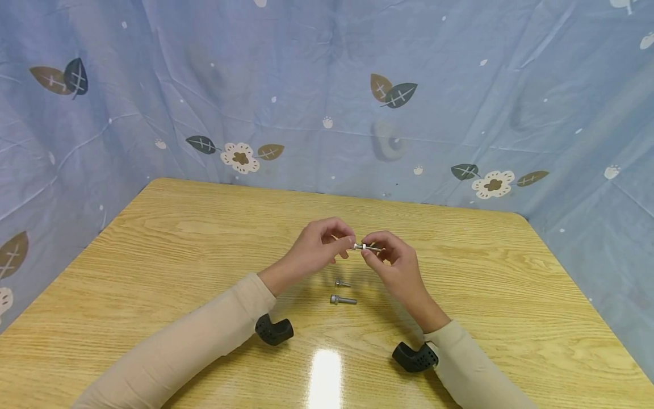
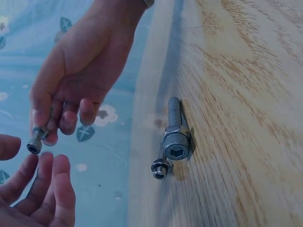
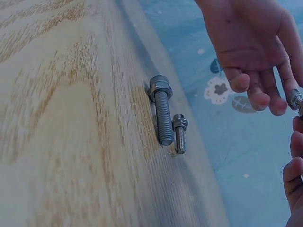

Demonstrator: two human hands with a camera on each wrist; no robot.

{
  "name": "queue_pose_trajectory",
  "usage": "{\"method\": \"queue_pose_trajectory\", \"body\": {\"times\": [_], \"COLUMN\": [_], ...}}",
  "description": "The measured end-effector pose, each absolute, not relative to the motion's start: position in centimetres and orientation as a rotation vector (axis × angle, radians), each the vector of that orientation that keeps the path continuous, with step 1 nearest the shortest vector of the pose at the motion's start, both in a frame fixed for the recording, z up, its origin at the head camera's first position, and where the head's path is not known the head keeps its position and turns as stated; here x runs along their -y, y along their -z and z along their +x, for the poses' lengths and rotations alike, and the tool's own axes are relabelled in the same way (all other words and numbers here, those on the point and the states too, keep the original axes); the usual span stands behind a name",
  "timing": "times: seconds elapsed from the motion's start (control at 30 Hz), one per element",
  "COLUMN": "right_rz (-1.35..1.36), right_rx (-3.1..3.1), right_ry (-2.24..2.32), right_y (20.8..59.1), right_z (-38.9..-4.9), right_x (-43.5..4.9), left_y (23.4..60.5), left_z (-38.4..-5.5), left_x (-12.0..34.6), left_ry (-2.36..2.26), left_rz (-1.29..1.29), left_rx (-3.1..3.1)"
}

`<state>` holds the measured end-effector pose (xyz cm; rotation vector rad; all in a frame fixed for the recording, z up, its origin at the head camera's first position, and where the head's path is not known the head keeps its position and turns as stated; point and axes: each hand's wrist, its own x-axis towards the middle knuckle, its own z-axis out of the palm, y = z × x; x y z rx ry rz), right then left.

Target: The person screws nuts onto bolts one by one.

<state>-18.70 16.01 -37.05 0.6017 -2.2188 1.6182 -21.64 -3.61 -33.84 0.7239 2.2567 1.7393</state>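
Note:
My right hand [image 1: 401,264] pinches a small silver socket-head bolt [image 1: 356,246] with a nut [image 1: 364,246] on its shank, held level above the table. The bolt's head points left, toward my left hand [image 1: 317,244]. In the left wrist view the hex socket of that bolt [image 2: 34,145] shows. My left thumb and fingers there are spread on either side of the head, with gaps visible. On the wood below lie a larger grey socket-head bolt [image 3: 163,113] and a smaller socket-head bolt [image 3: 180,135], each with a nut close to its head.
The wooden table [image 1: 204,227] has a blue patterned curtain [image 1: 327,85] behind it and at its sides. Black curved wrist mounts [image 1: 273,329] sit on both forearms, over beige sleeves [image 1: 204,341]. Light glares off the table's front.

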Motion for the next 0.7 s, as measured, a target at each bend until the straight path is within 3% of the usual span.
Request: {"method": "queue_pose_trajectory", "body": {"times": [0.7], "right_rz": [0.634], "right_rx": [2.218], "right_ry": [-1.612], "right_y": [36.99], "right_z": [-18.57], "right_x": [-15.94], "left_y": [33.83], "left_z": [-21.64], "left_x": [3.70], "left_ry": [-1.717], "left_rz": [0.815], "left_rx": [-2.276]}}
